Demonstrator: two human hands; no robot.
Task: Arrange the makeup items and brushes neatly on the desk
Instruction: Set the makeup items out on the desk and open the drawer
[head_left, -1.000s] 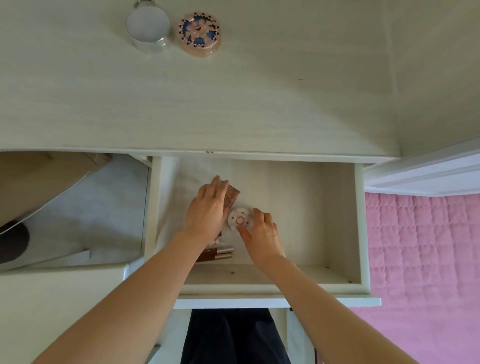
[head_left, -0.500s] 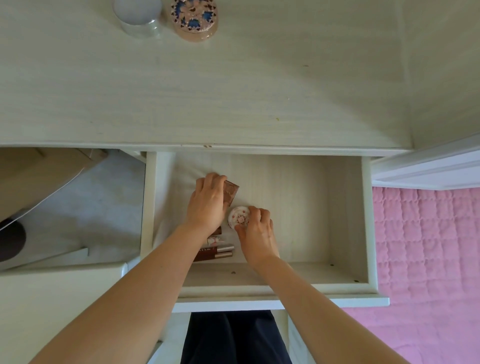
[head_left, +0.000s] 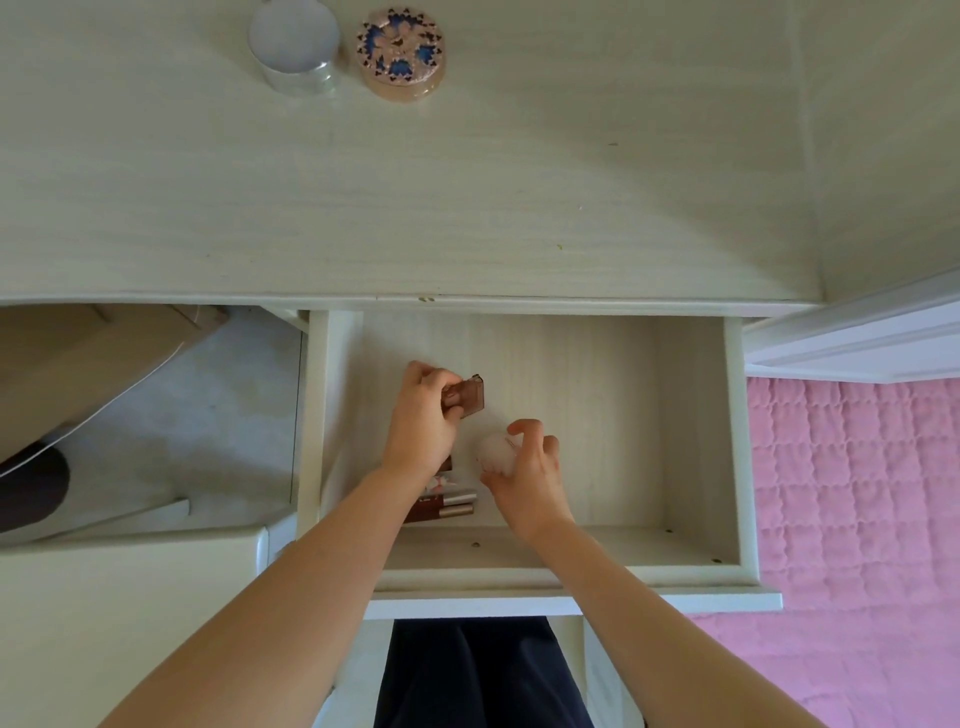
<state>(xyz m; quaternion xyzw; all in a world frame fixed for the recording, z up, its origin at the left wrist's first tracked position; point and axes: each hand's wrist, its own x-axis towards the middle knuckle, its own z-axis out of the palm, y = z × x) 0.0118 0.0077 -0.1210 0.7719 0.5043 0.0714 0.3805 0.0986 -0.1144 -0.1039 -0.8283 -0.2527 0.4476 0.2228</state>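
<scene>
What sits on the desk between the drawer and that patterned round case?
Nothing: in the head view the desk is bare from the patterned case to the drawer.

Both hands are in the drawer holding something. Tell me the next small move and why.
Probably lift both hands up out of the drawer and carry the items to the desk. The left hand already grips the brown compact and the right hand grips the round white compact, while the clear jar and patterned compact already sit up there.
</scene>
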